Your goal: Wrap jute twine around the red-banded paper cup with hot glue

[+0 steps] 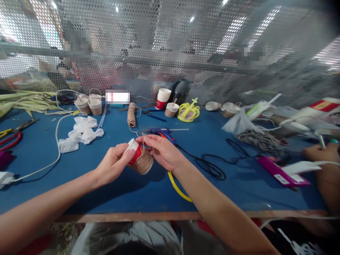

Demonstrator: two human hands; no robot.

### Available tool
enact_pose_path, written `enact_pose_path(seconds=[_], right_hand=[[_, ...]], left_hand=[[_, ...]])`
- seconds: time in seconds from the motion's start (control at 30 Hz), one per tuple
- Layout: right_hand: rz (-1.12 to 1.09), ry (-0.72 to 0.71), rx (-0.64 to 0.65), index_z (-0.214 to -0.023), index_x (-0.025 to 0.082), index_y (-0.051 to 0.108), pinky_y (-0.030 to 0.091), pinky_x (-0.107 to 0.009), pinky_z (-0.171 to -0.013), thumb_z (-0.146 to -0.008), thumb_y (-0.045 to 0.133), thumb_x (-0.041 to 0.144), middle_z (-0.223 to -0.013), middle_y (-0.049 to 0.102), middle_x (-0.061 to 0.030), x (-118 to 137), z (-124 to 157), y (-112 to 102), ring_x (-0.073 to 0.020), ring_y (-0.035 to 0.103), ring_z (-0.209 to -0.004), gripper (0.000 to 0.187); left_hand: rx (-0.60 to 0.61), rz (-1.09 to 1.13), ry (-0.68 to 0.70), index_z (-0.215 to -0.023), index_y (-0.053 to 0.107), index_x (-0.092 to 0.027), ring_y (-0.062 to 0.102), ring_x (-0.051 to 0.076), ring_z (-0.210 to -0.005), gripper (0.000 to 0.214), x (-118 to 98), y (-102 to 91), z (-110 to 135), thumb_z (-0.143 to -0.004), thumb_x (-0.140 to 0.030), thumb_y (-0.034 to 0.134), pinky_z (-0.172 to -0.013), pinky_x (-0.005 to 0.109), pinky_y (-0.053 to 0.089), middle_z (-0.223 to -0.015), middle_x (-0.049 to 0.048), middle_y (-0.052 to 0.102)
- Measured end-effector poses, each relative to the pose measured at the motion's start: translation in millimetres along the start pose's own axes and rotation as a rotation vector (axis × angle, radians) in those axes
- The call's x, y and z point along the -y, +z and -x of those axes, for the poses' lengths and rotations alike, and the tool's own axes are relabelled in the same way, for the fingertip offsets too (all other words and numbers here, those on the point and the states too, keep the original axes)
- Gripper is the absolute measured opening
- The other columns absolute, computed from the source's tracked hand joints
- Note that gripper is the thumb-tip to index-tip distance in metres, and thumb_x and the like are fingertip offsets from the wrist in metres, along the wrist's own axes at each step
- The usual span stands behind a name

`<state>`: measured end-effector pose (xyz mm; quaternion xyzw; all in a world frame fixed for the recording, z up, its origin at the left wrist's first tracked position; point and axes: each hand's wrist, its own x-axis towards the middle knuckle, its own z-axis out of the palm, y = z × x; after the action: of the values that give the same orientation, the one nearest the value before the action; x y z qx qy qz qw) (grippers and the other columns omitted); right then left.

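Note:
A red and white paper cup (136,154) is tilted above the blue table, its lower part wrapped in brown twine (143,162). My left hand (117,159) is closed round the cup near its white rim. On the cup's other side, my right hand (162,148) pinches the strand of twine where it meets the wrapping. A twine spool (131,115) lies behind the cup, with a loose strand running from it toward my hands. Just beyond my right hand lies a blue glue gun (162,131). A yellow tube (179,189) passes beneath my right forearm.
Twine-wrapped cups (95,105) and a stack of paper cups (162,97) stand along the perforated metal screen (148,42). Crumpled white tissue (82,132) and red-handled scissors (12,140) lie left. A black cord (212,166) and purple box (281,171) lie right, near another person's hand (316,153).

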<state>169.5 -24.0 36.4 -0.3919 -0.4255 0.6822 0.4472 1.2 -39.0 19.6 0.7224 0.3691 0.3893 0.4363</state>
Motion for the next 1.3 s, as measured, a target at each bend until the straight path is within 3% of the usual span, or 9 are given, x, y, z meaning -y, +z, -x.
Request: enact_pose_path(seconds=[0.1,0.27,0.47,0.9,1.13,1.3], right_hand=[[-0.032,-0.028,-0.022,-0.068,0.017,0.064,0.041,-0.026,-0.078,-0.059,0.070,0.028,-0.078,0.064,-0.0002,-2,1,-1,-0.0108,0.056,-0.077,0.015],[0.104,-0.157,-0.106,-0.065,0.018,0.061,0.040,-0.025,-0.074,-0.061,0.068,0.028,-0.075,0.061,0.0023,-2,7,-1,-0.0073,0.051,-0.066,0.013],[0.256,-0.188,-0.161,-0.068,0.016,0.060,0.038,-0.023,-0.070,-0.064,0.066,0.028,-0.070,0.058,0.0022,-2,11,-1,-0.0081,0.050,-0.068,0.014],[0.352,-0.209,-0.127,-0.070,0.016,0.058,0.038,-0.024,-0.068,-0.068,0.063,0.029,-0.069,0.056,0.0022,-6,14,-3,-0.0088,0.049,-0.066,0.014],[0.351,-0.204,-0.095,-0.070,0.016,0.057,0.038,-0.025,-0.067,-0.069,0.062,0.029,-0.070,0.055,0.0019,-8,17,0,-0.0094,0.048,-0.066,0.014],[0.345,-0.194,-0.083,-0.071,0.016,0.057,0.038,-0.025,-0.066,-0.069,0.062,0.030,-0.070,0.055,0.0014,-10,17,0,-0.0099,0.048,-0.067,0.015]], left_hand=[[0.017,0.040,-0.055,-0.059,0.050,-0.014,0.046,0.012,-0.063,0.039,1,2.7,1,-0.083,-0.042,0.039,-0.061,0.023,0.041,-0.069,0.0021,0.051],[0.040,0.131,-0.158,-0.063,0.051,-0.013,0.042,0.010,-0.057,0.036,1,4.0,3,-0.080,-0.044,0.042,-0.055,0.021,0.038,-0.061,-0.0010,0.046],[0.054,0.153,-0.164,-0.065,0.051,-0.013,0.041,0.010,-0.058,0.036,1,2.2,5,-0.081,-0.043,0.042,-0.055,0.021,0.038,-0.062,-0.0009,0.046],[0.051,-0.021,0.049,-0.056,0.050,-0.013,0.039,0.011,-0.059,0.039,1,-1.0,8,-0.085,-0.035,0.036,-0.056,0.022,0.036,-0.060,0.0008,0.046],[0.051,-0.053,0.206,-0.058,0.053,-0.014,0.047,0.014,-0.067,0.035,2,-1.9,8,-0.086,-0.027,0.036,-0.072,0.028,0.039,-0.063,0.0034,0.052],[0.052,-0.080,0.233,-0.057,0.054,-0.015,0.049,0.016,-0.071,0.035,2,-3.3,9,-0.086,-0.027,0.037,-0.077,0.030,0.039,-0.062,0.0040,0.052]])
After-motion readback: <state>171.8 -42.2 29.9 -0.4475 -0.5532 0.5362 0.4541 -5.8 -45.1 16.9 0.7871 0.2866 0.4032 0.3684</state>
